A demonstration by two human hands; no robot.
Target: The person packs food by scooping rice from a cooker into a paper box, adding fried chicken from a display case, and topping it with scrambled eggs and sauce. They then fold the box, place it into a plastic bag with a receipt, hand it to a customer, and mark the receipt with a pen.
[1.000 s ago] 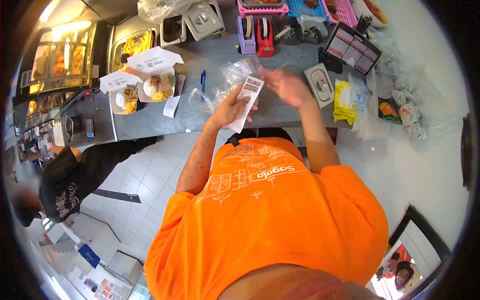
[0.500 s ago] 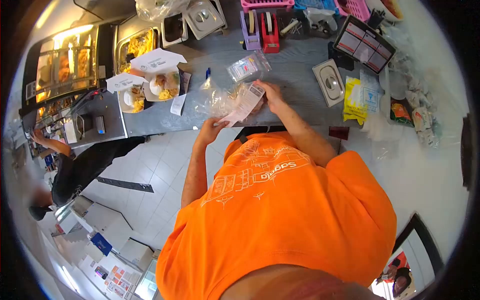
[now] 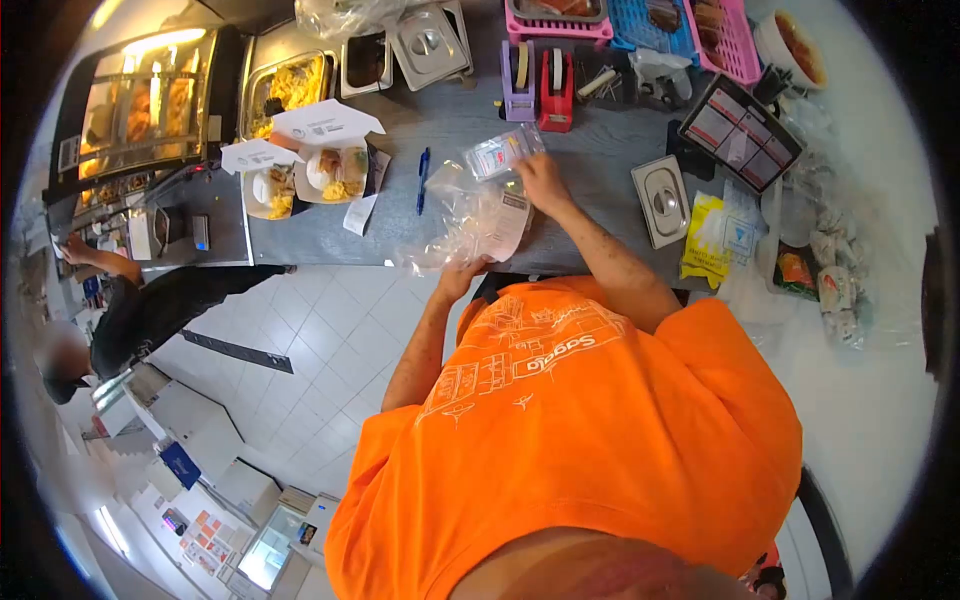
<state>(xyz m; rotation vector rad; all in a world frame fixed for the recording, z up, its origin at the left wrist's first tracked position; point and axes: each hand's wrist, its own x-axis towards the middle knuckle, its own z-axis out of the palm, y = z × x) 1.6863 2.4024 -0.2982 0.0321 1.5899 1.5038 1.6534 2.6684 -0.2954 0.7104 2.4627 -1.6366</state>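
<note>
A clear plastic bag (image 3: 452, 212) lies crumpled on the counter in front of me, with a printed paper receipt (image 3: 508, 228) against its right part. My left hand (image 3: 464, 277) is closed at the counter's front edge, its fingertips on the receipt's lower end beside the bag. My right hand (image 3: 543, 184) reaches past the bag. Its fingers are closed on the right end of a small clear packet (image 3: 497, 155) with a white printed label. The thumb is partly hidden. A blue pen (image 3: 422, 180) lies left of the bag.
Two open food boxes (image 3: 338, 174) stand left, by a tray of yellow food (image 3: 298, 84). Tape dispensers (image 3: 556, 92) stand behind. A metal lid (image 3: 660, 202), a tablet (image 3: 742, 132) and a yellow packet (image 3: 706, 238) are right. Another person (image 3: 150, 318) works at far left.
My right hand has let go of the receipt's upper end and taken hold of the labelled packet. The receipt now lies lower against the bag. The view has shifted slightly.
</note>
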